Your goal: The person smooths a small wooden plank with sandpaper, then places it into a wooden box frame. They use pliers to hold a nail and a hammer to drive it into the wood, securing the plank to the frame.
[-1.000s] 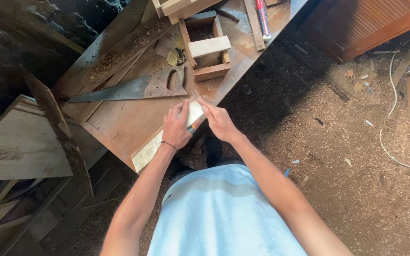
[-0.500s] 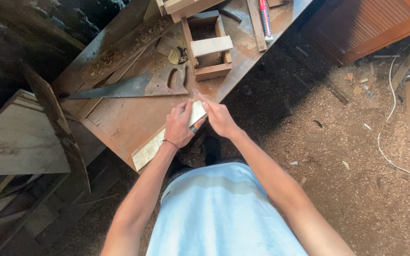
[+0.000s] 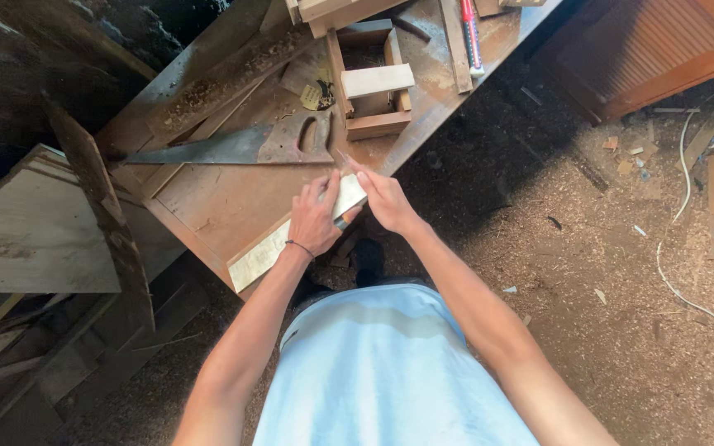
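A pale wood strip (image 3: pixel 262 252) lies along the near edge of the brown workbench (image 3: pixel 225 202). My left hand (image 3: pixel 316 219) presses down on the strip's right part, fingers curled over it. My right hand (image 3: pixel 382 198) meets it at the strip's right end (image 3: pixel 350 192), fingertips pinched around what looks like a thin pencil-like stick (image 3: pixel 345 158) pointing away from me. A small dark and orange object (image 3: pixel 342 221) shows under my left hand; I cannot tell what it is.
A handsaw (image 3: pixel 241 147) lies on the bench just beyond my hands. Behind it stands a small open wooden frame (image 3: pixel 369 83) with a pale block on top. A red marker (image 3: pixel 468 33) lies further back. Boards (image 3: pixel 26 231) lean at left; sawdust and a white cable (image 3: pixel 687 248) cover the floor.
Both hands stay at the strip's right end, shifting only slightly. The strip and the saw have not moved.
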